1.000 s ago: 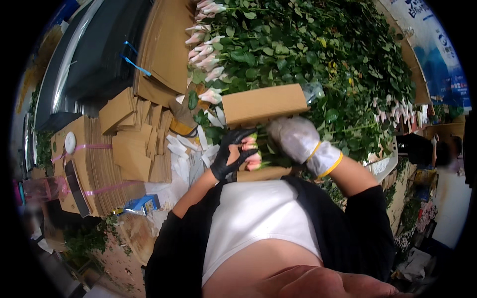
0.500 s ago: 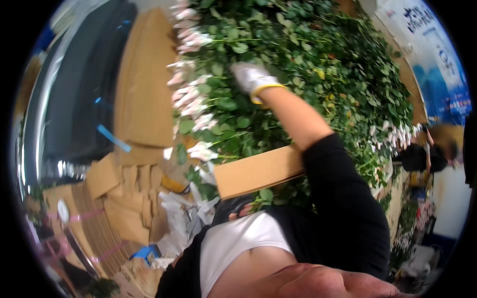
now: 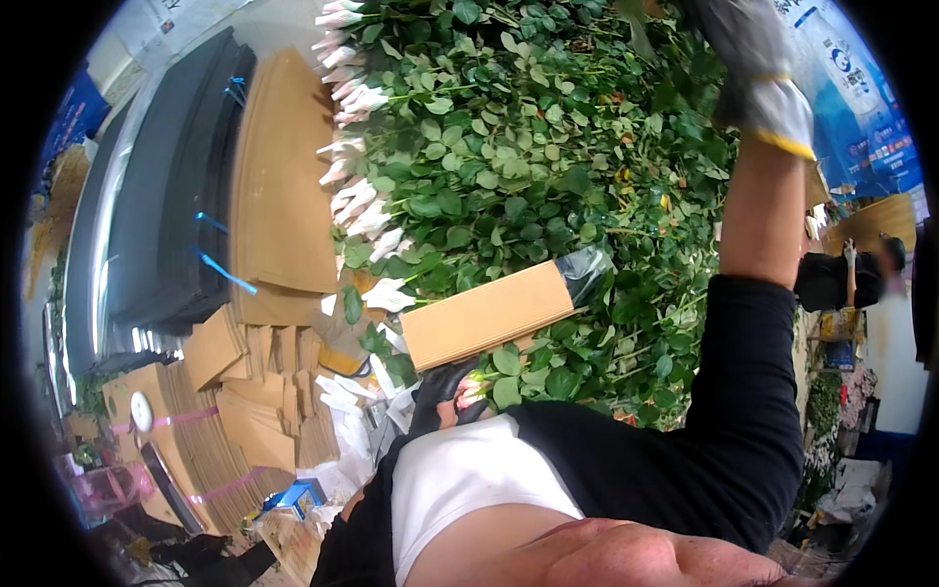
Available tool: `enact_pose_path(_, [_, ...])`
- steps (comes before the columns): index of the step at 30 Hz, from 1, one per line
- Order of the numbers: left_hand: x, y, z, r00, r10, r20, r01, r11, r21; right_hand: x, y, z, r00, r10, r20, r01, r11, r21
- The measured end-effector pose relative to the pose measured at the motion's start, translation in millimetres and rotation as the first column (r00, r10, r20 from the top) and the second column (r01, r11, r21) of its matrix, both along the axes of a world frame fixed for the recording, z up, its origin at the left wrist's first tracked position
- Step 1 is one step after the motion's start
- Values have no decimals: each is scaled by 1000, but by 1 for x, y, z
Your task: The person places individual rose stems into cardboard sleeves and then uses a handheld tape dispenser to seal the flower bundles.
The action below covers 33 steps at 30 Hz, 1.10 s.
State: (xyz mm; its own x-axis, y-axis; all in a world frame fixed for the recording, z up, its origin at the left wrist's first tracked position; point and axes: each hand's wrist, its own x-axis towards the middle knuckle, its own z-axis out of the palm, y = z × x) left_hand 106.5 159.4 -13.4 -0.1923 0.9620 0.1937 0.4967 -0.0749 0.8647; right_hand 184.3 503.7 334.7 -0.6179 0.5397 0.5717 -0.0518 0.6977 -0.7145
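Observation:
Close to my body, my left hand (image 3: 452, 403), in a black glove with bare fingertips, is closed round the stems of pinkish-white roses (image 3: 473, 387). Their leaves stretch to the right over the pile. My right hand (image 3: 753, 49), in a pale glove with a yellow cuff, reaches out to the far right over the leafy ends; its fingers are smeared by motion and partly hidden. Between the hands lies a wide bed of leafy rose stems (image 3: 548, 176). Along its left edge the flower heads sit in white sleeves (image 3: 357, 210).
A stack of tan cardboard strips (image 3: 489, 311) rests on the leaves before me, clear plastic at its end. Left stand cardboard sheets (image 3: 284, 176), dark panels (image 3: 171, 186) and strapped cardboard bundles (image 3: 186, 460). White sleeves (image 3: 347, 421) lie loose nearby. Another person (image 3: 827, 282) is far right.
My right hand has swung from the middle of the foliage out to the far right. The roses at my left hand show more clearly, and the cardboard strips' plastic-covered end is uncovered.

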Motion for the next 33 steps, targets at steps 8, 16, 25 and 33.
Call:
enact_pose_path(8, [3,-25,4,997,81,20,-81,996,-23,-45,-55,-168,528,176,831,-584,786,204])
enact_pose_path(16, [1,-19,1,999,53,9,-53,998,-38,-166,-31,-336,310,-84,947,-413,886,213])
enact_pose_path(25, [2,-13,-1,998,61,-27,-61,998,-6,-62,19,-136,755,-78,651,52,997,59])
enact_pose_path(33, [1,-21,2,996,85,-42,-85,996,10,-51,-18,-93,916,-378,133,321,891,323])
